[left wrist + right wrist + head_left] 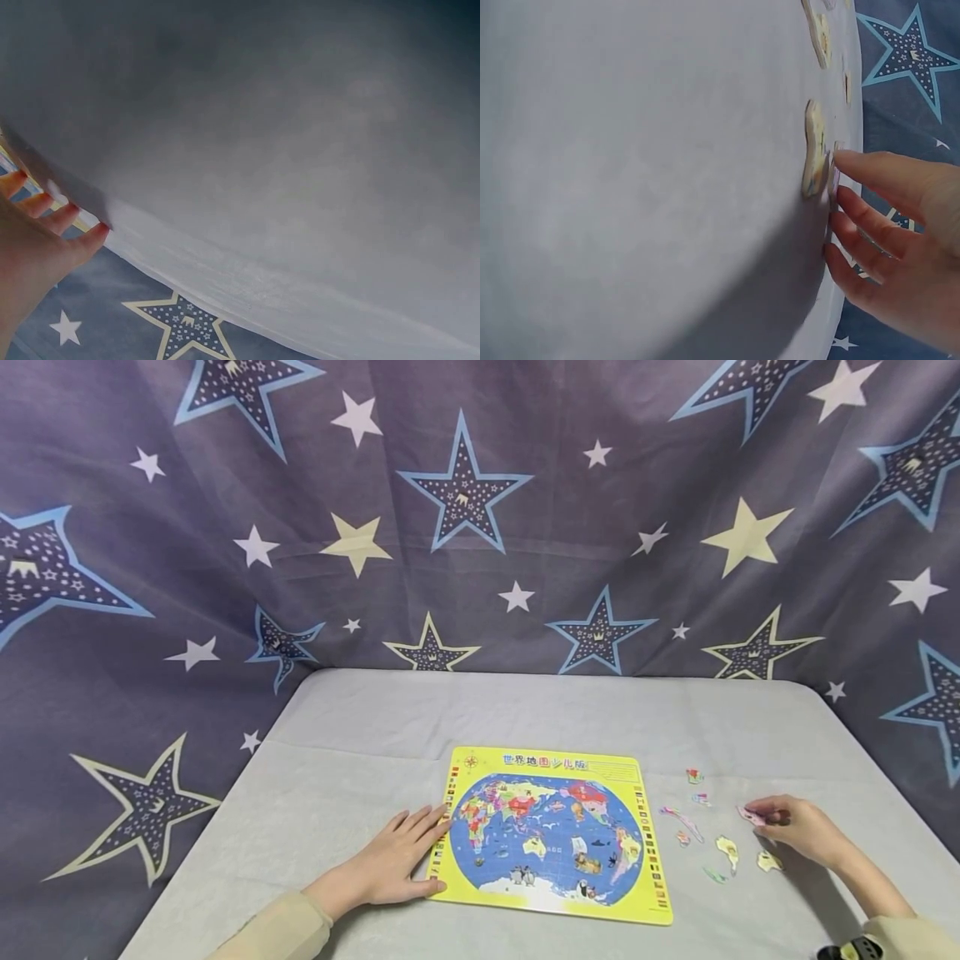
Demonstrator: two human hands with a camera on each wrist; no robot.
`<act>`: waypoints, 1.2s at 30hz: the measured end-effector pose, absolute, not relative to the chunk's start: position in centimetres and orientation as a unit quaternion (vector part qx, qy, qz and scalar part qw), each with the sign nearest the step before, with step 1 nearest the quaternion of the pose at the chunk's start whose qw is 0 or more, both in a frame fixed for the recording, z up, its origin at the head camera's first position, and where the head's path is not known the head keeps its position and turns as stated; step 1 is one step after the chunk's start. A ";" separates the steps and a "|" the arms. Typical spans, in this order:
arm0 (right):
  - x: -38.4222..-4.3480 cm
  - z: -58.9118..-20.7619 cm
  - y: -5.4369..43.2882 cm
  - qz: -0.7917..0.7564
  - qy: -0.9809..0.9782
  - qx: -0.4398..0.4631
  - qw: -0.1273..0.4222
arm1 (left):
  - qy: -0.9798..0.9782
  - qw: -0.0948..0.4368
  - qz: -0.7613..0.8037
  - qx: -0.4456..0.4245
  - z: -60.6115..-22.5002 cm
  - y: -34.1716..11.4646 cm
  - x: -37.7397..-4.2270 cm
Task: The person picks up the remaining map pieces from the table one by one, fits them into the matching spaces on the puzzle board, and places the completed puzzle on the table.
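Observation:
A yellow-bordered world map puzzle board [459, 891] lies flat on the table, most of its map filled in. My left hand [392, 862] rests at the board's left edge, fingers spread and straight; the left wrist view shows its fingertips low along that edge. Right of the board, my right hand [806, 831] pinches a small pink puzzle piece [747, 815] between thumb and fingers, close over the cloth. Just below that hand is a pale yellow piece [768, 861], which stands out nearer in the right wrist view as a thick-edged piece [813, 146].
Several loose pieces lie between board and right hand: a long curved pink one [684, 823], a yellow one [727, 852], a green one [715, 875] and a red one [693, 775]. Pale cloth [360, 710] covers the table. A star-patterned curtain [480, 585] hangs behind it.

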State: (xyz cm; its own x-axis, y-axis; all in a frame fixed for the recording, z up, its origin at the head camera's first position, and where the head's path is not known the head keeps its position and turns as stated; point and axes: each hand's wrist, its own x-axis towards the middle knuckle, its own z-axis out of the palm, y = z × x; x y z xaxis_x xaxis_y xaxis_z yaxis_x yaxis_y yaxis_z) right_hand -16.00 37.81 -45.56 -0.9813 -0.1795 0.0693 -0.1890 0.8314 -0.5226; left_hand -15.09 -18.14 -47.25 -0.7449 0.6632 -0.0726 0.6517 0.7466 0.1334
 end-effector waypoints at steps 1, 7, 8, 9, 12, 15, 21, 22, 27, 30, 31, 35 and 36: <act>-16.0 -45.6 37.8 0.273 -0.957 0.096 0.006 | 0.933 0.058 0.050 0.352 -47.3 -18.1 -15.1; -16.2 -45.6 37.8 0.276 -0.957 0.087 -0.016 | 0.934 0.064 0.056 0.348 -47.2 -18.2 -15.0; -16.2 -45.7 37.9 0.276 -0.957 0.084 -0.016 | 0.934 0.064 0.056 0.348 -47.2 -18.2 -15.0; -16.3 -45.7 37.9 0.276 -0.958 0.080 -0.017 | 0.933 0.064 0.057 0.349 -47.1 -18.3 -15.0; -16.4 -45.8 37.9 0.284 -0.956 0.073 -0.021 | 0.933 0.064 0.061 0.349 -47.1 -18.3 -15.0; -16.6 -45.8 37.9 0.299 -0.951 0.071 -0.025 | 0.932 0.061 0.064 0.350 -47.1 -18.4 -15.0; -16.7 -46.0 38.2 0.319 -0.945 0.069 -0.027 | 0.931 0.059 0.061 0.355 -47.2 -18.4 -15.1; -16.7 -46.1 38.3 0.320 -0.944 0.069 -0.029 | 0.931 0.061 0.060 0.355 -47.1 -18.4 -15.1; -16.7 -46.1 38.5 0.325 -0.943 0.063 -0.041 | 0.931 0.068 0.059 0.353 -47.0 -18.3 -15.2; -16.7 -46.1 38.5 0.325 -0.943 0.061 -0.048 | 0.933 0.070 0.055 0.349 -47.1 -18.3 -15.2; -16.7 -46.1 38.6 0.326 -0.942 0.060 -0.048 | 0.934 0.069 0.053 0.348 -47.1 -18.2 -15.2; -16.8 -46.0 38.6 0.327 -0.942 0.056 -0.052 | 0.934 0.070 0.054 0.345 -47.1 -18.1 -15.1; -16.8 -46.0 38.6 0.328 -0.942 0.054 -0.054 | 0.934 0.071 0.054 0.345 -47.1 -18.1 -15.0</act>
